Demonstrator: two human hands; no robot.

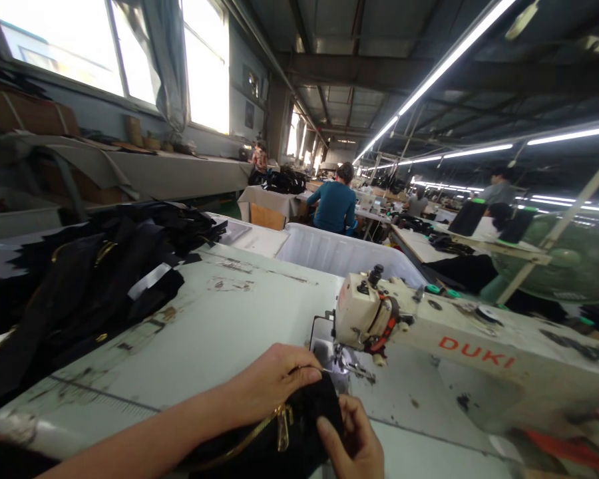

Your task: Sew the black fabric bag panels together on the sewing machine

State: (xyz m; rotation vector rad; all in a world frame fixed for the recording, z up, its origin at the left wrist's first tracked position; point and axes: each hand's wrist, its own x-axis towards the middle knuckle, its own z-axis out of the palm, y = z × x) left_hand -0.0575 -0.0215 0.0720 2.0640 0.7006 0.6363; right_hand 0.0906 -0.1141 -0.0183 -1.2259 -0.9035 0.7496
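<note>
My left hand pinches the upper edge of a black fabric piece between thumb and forefinger. A gold zipper with a gold zipper pull runs along this piece. Lower right, my right hand grips the right edge of the same fabric, thumb on top and fingers behind. The fabric's upper end lies close to the lit needle area of a sewing machine; whether it reaches under the presser foot I cannot tell. The fabric's lower part runs out of view.
Dark fabric pieces with gold zippers lie heaped at the left of the sewing table. Behind the table stands a white plastic bin. Thread cones and a fan are at right. A person in blue sits further back.
</note>
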